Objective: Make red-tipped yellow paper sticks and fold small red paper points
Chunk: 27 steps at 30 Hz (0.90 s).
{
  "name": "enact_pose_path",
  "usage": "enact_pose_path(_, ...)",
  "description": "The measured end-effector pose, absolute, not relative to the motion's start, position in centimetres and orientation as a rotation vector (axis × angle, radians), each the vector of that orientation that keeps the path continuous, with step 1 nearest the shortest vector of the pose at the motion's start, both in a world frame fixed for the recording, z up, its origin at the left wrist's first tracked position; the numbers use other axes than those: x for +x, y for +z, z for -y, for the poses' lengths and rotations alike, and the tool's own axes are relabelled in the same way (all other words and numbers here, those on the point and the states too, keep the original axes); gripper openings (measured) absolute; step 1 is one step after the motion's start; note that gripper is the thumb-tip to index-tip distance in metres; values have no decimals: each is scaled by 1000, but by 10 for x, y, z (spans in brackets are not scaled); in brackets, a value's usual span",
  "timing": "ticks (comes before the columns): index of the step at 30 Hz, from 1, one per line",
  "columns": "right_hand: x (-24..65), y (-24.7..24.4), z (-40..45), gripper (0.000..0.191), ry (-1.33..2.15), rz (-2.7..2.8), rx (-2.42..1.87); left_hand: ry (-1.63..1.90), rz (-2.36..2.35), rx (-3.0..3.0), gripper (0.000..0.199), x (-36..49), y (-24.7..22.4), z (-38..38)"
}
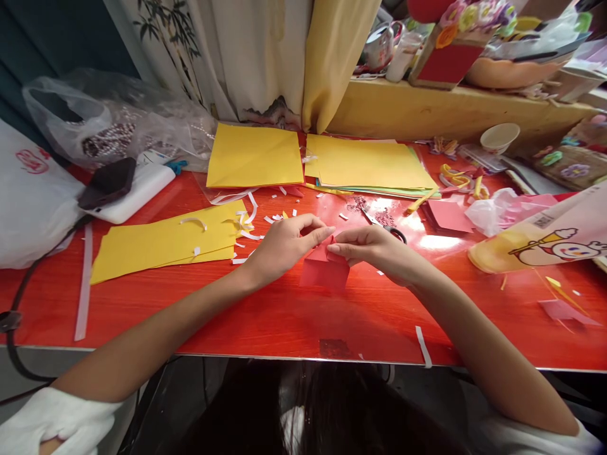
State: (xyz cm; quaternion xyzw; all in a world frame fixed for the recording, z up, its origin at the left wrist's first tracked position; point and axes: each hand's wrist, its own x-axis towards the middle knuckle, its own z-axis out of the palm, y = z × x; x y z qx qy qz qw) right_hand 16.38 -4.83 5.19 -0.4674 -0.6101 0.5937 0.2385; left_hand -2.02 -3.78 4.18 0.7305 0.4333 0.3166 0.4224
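Note:
A small piece of red paper (327, 270), partly folded at its top, is held between both hands above the red table (265, 316). My left hand (289, 243) pinches its upper left edge with thumb and forefinger. On the other side, my right hand (367, 245) grips the folded top right part between thumb and fingers. Just behind the right hand lie scissors (377, 218) with black handles, partly hidden by it. White paper scraps (244, 224) are scattered beside the left hand.
Yellow paper sheets (165, 246) lie at left, with yellow stacks (256, 155) at the back. A phone (108, 183) rests on a white box. A drink cup (535, 237) stands at right, near a crumpled plastic bag (496, 212). Pink paper strips lie near the front edge.

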Motion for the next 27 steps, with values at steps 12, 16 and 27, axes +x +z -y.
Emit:
enact_pose_path(12,167,51,47,38,1526,1742,-1288,833,-1088,1863,25,-19,41,39)
enact_pose_path(16,167,50,47,44,1438,1806,-1329,819,-1087,1853,23,-19,41,39)
enact_pose_path(27,167,52,48,45,1443,1811,-1355,780,-1057,1882,26,-21,39,37)
